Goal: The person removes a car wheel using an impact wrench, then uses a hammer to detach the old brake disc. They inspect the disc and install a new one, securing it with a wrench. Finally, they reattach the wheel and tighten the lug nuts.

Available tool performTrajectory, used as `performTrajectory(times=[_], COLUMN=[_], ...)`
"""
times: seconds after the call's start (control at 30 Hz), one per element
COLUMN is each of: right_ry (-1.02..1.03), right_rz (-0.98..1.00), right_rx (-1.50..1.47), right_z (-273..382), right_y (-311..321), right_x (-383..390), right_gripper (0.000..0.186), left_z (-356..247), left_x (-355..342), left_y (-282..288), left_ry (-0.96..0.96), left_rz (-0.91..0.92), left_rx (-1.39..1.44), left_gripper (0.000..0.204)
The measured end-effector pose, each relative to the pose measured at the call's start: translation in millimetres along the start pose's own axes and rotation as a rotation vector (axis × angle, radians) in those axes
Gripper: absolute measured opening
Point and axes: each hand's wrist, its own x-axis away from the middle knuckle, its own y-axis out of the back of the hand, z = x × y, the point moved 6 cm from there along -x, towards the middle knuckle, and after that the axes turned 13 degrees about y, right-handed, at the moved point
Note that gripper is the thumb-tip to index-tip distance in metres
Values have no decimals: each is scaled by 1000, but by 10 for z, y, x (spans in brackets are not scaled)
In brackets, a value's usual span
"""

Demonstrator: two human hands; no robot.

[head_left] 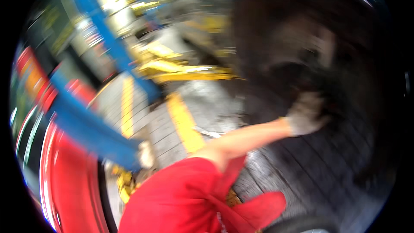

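Observation:
My left arm stretches to the right from a red sleeve [172,190]. At its end my left hand [308,114], in a pale, dirty work glove, reaches into a dark wheel well [276,26]. Its fingers are smeared by motion, and whether they grip anything does not show. Dark, blurred parts [302,73] lie just beyond the glove, too unclear to name. My right hand is out of sight. Below, a red-clothed part of my body [263,209] juts over the tiled floor [319,172].
A tyre [302,224] lies at the lower edge. Blue posts [97,133] rise on the left, with a red car [71,181] beside them. A yellow metal arm [189,75] extends low ahead, and yellow stripes [185,123] mark the floor.

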Motion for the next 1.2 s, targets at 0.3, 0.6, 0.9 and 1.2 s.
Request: performTrajectory(times=[0.3,0.6,0.9,1.2], right_ry=[562,665,548,539], right_rz=[279,433,359,-138], right_rx=[-554,-764,-765,-500], right_z=[3221,4407,4351,3475], right_y=[-804,-986,-827,-854], right_x=[-1469,-1399,-1589,-2076], right_gripper=[48,49,52,54], left_z=[705,1144,1119,1221], left_x=[-657,-612,-716,-686], left_y=[-490,-735,-325,121], left_ry=[585,595,496,380], left_rz=[329,264,275,336], left_rx=[127,203,208,105], left_gripper=[61,59,51,45])
